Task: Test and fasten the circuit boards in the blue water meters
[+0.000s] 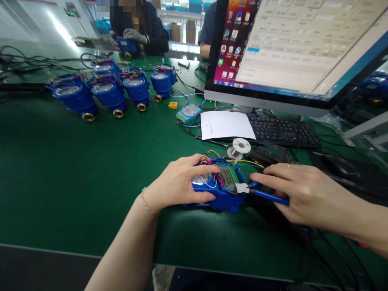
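Note:
My left hand grips a blue water meter from its left side, thumb in front and fingers over its top. The meter lies on the green table, its small LCD display facing up and several thin coloured wires loose around it. In my right hand are blue-handled cutting pliers. Their metal jaws touch or hover over the display's right edge; which of the two I cannot tell. Just behind the meter stands a spool of solder wire.
Several more blue water meters stand at the back left. A monitor, keyboard, paper sheet and mouse occupy the right. A light-blue converter box lies mid-table. Across it, a gloved co-worker holds another meter.

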`<state>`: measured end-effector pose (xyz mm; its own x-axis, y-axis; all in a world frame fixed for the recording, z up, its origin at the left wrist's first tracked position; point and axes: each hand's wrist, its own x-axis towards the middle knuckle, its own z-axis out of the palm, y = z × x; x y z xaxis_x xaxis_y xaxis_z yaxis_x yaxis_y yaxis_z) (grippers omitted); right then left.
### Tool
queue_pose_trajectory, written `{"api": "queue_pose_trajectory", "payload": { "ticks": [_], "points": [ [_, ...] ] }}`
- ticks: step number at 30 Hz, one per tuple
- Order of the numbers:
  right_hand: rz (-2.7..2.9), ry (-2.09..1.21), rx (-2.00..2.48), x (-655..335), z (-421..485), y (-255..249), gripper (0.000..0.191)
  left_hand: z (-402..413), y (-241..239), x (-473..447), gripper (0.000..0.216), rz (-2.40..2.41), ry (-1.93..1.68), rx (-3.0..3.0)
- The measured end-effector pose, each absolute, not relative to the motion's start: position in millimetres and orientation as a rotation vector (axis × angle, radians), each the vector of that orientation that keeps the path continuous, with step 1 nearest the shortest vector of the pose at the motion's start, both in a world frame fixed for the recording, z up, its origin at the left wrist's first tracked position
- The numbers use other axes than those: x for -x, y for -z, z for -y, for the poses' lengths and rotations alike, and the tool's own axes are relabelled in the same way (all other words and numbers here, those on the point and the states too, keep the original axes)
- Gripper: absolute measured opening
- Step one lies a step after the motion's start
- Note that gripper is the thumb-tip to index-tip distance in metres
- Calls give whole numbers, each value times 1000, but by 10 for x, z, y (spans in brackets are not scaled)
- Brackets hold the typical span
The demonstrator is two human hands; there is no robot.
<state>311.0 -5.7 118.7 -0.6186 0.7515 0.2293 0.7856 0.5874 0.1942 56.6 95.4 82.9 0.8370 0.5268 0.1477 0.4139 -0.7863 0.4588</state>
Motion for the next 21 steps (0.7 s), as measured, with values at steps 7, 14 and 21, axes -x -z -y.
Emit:
{"api": "queue_pose_trajectory", "payload": {
  "ticks": [7,14,21],
  "points": [
    [2716,406,1334,-3113,29,-1216,36,-954,-841,-564,52,-696,-378,-2597],
    [2683,399,1339,-3110,32,-1209,37,-953,-831,-570,52,-695,-379,-2597],
    [2693,390,1372,-3095,47,-1230,39,-952,-839,-567,51,-693,-380,-2596]
  ]
}}
